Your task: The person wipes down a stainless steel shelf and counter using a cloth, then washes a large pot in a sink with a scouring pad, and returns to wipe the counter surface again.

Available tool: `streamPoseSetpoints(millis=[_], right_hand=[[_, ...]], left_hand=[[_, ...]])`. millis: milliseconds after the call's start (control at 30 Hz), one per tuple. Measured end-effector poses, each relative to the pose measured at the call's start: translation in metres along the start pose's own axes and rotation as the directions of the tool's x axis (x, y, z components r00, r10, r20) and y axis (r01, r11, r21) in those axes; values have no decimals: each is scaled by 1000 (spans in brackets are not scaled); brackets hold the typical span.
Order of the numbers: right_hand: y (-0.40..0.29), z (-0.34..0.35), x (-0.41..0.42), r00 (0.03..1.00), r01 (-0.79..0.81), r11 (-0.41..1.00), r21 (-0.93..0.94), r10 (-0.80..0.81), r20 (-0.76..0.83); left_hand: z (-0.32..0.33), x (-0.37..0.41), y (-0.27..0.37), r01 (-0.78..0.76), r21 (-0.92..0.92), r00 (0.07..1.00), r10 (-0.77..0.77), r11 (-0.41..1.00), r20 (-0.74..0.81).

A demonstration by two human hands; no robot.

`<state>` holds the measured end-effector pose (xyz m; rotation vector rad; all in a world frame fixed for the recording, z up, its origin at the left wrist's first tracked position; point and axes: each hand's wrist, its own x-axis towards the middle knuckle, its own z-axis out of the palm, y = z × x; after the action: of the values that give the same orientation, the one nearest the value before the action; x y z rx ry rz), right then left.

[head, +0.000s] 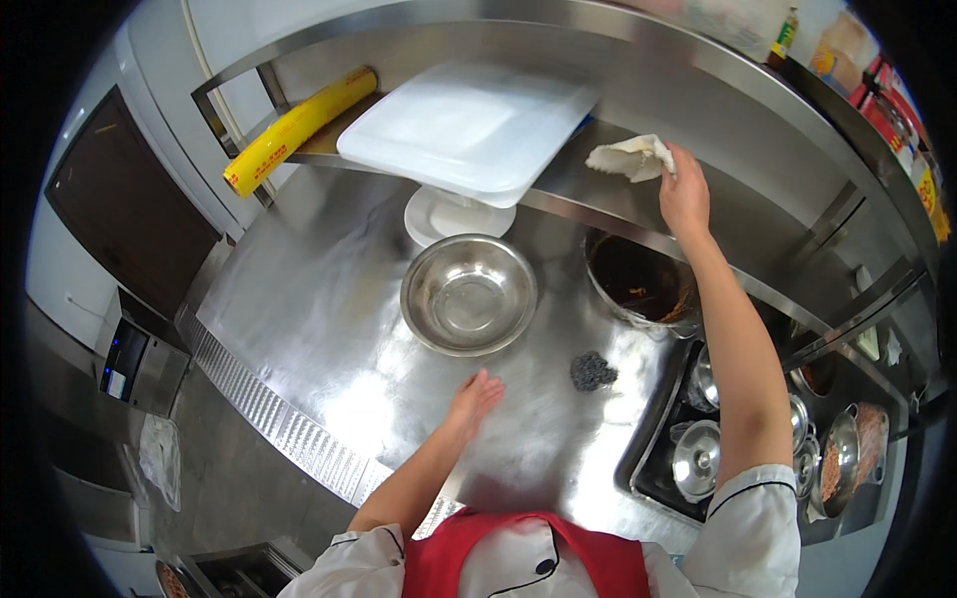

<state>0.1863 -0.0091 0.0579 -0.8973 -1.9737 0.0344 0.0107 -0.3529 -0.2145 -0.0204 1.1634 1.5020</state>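
Note:
My right hand [686, 194] grips a crumpled white cloth [634, 158] over the raised steel shelf [598, 202], to the right of a white plastic lid or tray [471, 127]. My left hand [477, 400] holds nothing, its fingers extended just below an empty stainless steel bowl [469, 295] on the steel worktable [314, 299]. Behind the bowl, partly under the shelf, lies a white plate [434, 217]. A dark steel wool scourer [592, 371] rests on the table, right of my left hand. Beneath my right forearm stands a metal pot [635, 276] with dark liquid.
A yellow cling film roll [299, 131] lies on the shelf's left end. At the right, a black tray [635, 463] holds lidded steel pots [697, 456]. A steel bowl of reddish-brown food [837, 463] stands beyond them. A bottle [783, 37] is on the upper shelf.

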Motion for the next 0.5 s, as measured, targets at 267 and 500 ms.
streamPoseSetpoints(millis=[267,500], right_hand=[[-89,98,-56,923,232,969,85,-247,297],[-154,64,-212,778,-492,741,457,139,612]], left_hand=[[-32,73,43,45,-281,996,-21,959,88],[-93,92,61,59,-274,996,-75,960,-50]])
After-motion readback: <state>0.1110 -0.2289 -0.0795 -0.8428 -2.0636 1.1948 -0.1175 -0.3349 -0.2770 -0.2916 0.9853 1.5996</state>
